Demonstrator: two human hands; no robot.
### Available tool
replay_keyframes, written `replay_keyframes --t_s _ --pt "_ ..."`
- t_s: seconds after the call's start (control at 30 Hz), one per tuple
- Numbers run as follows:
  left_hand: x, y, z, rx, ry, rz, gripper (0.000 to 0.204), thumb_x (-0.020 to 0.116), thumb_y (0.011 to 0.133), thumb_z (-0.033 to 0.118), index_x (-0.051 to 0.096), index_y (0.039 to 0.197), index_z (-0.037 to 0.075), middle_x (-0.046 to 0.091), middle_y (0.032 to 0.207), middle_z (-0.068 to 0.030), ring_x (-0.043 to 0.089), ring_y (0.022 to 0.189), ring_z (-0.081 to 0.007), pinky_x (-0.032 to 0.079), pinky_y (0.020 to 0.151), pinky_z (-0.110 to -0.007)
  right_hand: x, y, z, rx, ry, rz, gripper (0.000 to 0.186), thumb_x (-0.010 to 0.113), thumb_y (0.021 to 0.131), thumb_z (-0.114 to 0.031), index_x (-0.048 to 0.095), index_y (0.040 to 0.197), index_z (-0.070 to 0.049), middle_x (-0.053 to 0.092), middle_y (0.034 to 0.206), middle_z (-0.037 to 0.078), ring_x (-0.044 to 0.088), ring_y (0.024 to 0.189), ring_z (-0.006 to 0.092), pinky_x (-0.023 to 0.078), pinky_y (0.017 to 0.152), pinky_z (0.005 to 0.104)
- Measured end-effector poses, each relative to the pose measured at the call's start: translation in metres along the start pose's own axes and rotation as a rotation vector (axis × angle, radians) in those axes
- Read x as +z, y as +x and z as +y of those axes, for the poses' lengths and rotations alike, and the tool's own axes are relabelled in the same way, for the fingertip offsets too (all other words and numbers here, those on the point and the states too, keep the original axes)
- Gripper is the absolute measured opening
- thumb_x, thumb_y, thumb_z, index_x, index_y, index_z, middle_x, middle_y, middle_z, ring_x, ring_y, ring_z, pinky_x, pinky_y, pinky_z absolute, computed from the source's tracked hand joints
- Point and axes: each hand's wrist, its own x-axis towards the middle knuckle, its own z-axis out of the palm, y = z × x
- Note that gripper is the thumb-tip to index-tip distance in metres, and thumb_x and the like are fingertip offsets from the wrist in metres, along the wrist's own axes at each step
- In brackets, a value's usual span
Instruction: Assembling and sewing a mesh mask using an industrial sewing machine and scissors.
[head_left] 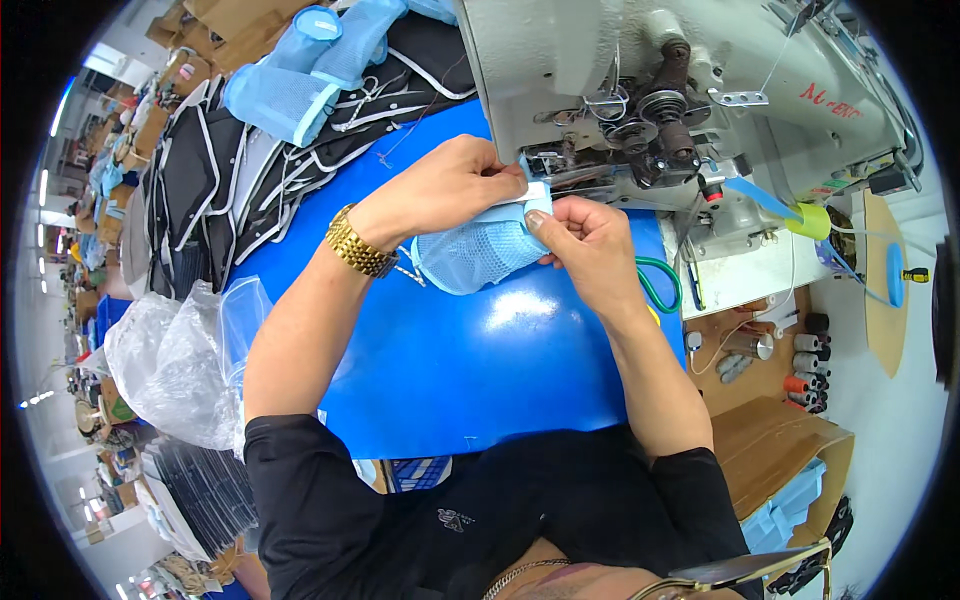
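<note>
A light blue mesh pouch (475,255) hangs between my two hands, just in front of the sewing machine (640,115). My left hand (460,185), with a gold watch (360,242) on its wrist, pinches the pouch's upper band next to a small white strip (535,191). The band's right end is gripped between the thumb and fingers of my right hand (583,238). The top edge of the cloth reaches close to the machine's needle area; whether it lies under the presser foot I cannot tell.
More blue mesh pieces (300,90) lie on a pile of black panels with pale edging (215,170) at the far left. A clear plastic bag (180,360) sits left of the blue table (450,370). Thread spools (808,362) and a cardboard box (785,450) are at the right.
</note>
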Motion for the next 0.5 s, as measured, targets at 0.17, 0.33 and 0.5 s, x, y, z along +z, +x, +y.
replay_keyframes --t_s 0.17,0.33,0.5 --pt "0.002 0.005 -0.008 0.023 0.014 0.029 0.029 0.061 0.086 0.023 0.065 0.085 -0.005 0.054 0.063 -0.0044 0.045 0.058 -0.0095 0.037 0.052 -0.029 0.002 -0.001 -0.001 -0.011 0.024 0.03 0.018 0.07 0.087 -0.017 0.069 0.085 0.001 0.066 0.07 0.001 0.058 0.061 0.0042 0.049 0.053 0.0203" --pt "0.008 0.005 -0.008 0.036 -0.026 0.086 0.028 0.061 0.085 0.023 0.065 0.085 -0.005 0.053 0.062 -0.0044 0.044 0.058 -0.0092 0.038 0.052 -0.029 0.002 -0.001 -0.002 -0.014 0.024 0.017 0.017 0.069 0.088 -0.016 0.069 0.086 0.001 0.066 0.07 0.002 0.058 0.06 0.0042 0.049 0.053 0.0201" --pt "0.011 0.004 -0.004 0.012 -0.026 0.117 0.029 0.06 0.085 0.022 0.063 0.082 -0.007 0.052 0.061 -0.0039 0.042 0.058 -0.0088 0.037 0.051 -0.03 0.002 -0.001 -0.002 -0.025 0.018 0.012 0.017 0.069 0.088 -0.016 0.069 0.087 0.001 0.066 0.071 0.002 0.058 0.06 0.0042 0.049 0.053 0.0202"
